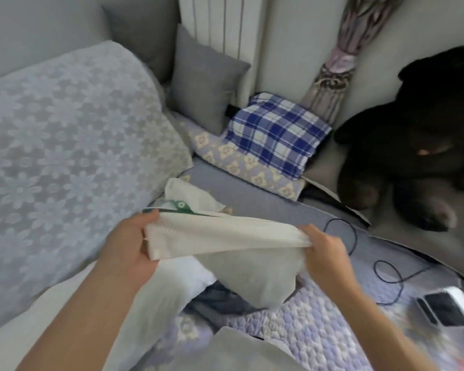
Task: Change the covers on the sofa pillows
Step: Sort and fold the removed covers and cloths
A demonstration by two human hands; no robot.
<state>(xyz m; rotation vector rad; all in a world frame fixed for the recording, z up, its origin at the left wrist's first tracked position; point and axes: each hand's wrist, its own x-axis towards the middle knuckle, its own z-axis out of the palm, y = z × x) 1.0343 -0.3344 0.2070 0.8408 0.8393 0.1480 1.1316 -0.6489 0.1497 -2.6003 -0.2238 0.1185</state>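
Honestly still early: left hand [130,241] and right hand [323,251] are each pinching the white cover [220,236] stretched above the bare white pillow [177,279], not yet inserting it.

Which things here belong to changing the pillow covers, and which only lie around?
Job: white cover, held by left hand and right hand; white pillow; grey pillow.
Lying about: dark plush toy, black cable, checked cloth.

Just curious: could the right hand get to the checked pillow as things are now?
Probably not yet: the right hand and left hand both grip the white cover. The way to the checked pillow looks unobstructed once it lets go.
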